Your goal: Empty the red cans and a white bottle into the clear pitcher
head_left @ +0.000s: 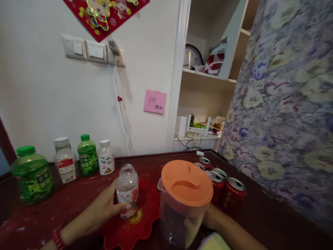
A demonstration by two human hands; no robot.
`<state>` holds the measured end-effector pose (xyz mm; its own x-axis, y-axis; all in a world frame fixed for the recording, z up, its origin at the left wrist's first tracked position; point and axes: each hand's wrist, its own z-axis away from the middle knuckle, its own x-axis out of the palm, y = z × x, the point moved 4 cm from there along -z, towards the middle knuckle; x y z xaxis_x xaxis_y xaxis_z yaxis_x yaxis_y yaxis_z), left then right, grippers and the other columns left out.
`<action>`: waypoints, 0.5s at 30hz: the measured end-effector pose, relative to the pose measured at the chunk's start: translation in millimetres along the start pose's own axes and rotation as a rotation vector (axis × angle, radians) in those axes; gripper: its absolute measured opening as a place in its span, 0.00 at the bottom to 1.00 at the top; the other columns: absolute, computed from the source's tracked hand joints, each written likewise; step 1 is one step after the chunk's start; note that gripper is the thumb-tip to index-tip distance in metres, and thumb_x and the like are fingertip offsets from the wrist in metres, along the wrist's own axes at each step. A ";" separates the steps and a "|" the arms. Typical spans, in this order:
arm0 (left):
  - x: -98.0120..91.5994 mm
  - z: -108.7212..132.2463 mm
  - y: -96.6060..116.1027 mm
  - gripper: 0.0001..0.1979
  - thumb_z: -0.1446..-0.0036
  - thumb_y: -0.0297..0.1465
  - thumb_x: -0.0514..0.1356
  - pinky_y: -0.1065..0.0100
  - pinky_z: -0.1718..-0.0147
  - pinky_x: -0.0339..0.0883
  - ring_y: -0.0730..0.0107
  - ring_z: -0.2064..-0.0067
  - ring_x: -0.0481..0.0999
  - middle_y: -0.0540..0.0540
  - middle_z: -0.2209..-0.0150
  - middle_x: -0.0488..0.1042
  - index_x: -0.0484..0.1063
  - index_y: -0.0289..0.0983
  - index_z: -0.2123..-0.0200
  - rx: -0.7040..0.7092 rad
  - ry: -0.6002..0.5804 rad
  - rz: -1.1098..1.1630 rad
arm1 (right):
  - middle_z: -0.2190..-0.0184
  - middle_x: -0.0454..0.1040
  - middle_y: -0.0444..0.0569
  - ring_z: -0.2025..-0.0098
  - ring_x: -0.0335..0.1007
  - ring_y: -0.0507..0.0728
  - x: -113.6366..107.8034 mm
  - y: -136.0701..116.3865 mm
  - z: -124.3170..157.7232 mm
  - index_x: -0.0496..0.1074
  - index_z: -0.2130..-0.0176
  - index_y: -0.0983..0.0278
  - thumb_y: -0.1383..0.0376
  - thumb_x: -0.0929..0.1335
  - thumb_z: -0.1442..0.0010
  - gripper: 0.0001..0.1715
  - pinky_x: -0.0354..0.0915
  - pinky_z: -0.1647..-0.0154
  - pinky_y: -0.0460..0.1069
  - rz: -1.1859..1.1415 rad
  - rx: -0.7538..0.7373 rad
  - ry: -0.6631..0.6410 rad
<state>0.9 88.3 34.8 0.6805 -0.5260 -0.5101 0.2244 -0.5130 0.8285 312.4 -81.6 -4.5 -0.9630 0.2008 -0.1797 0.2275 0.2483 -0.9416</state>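
Observation:
My left hand [114, 205] is closed around a clear bottle [127, 187] with a printed fruit label and an uncapped threaded mouth. The bottle is upright over a red scalloped mat [145, 208] with a gold emblem; whether its base touches the mat I cannot tell. To its right stands a large clear plastic pitcher [177, 225] with an orange lid [186, 184], its spout on the left. My right hand [209, 217] reaches in at the pitcher's right side. Its fingers are hidden behind the pitcher, so any grip is not visible. Beneath that forearm lies a pale yellow-green cloth-like piece [214, 242].
Several red drink cans [234, 194] stand right of the pitcher. Green-capped bottles [32, 177], a white-capped bottle [106, 158] and a red-labelled container [65, 166] line the back left. A white cord [121, 114] hangs down the wall. A floral curtain [281, 104] borders the right.

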 end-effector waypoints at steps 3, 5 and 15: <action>-1.1 -0.8 1.9 0.37 0.48 0.46 0.67 0.48 0.41 0.67 0.43 0.42 0.74 0.39 0.46 0.77 0.64 0.41 0.37 0.010 0.001 -0.009 | 0.43 0.72 0.55 0.32 0.52 0.74 -1.8 -8.5 8.2 0.81 0.49 0.59 0.65 0.78 0.49 0.25 0.41 0.29 0.69 0.169 -0.029 -0.048; -1.0 -1.2 1.6 0.35 0.47 0.47 0.67 0.49 0.43 0.69 0.44 0.43 0.75 0.40 0.48 0.78 0.66 0.40 0.39 0.002 -0.007 0.006 | 0.39 0.69 0.53 0.32 0.53 0.71 -2.3 -20.8 14.2 0.79 0.46 0.59 0.68 0.74 0.45 0.25 0.44 0.29 0.65 0.242 -0.040 -0.063; -2.3 0.9 4.3 0.38 0.48 0.47 0.67 0.50 0.39 0.65 0.42 0.38 0.69 0.40 0.45 0.76 0.64 0.40 0.38 0.006 0.025 -0.039 | 0.57 0.77 0.56 0.56 0.76 0.66 -38.6 -71.2 56.7 0.82 0.56 0.61 0.61 0.70 0.44 0.17 0.73 0.53 0.54 0.664 0.018 0.057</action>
<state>-0.3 86.7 39.3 0.6890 -0.4884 -0.5355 0.2469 -0.5365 0.8070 325.2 -160.7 53.3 -0.6103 0.3554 -0.7080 0.7665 0.0393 -0.6410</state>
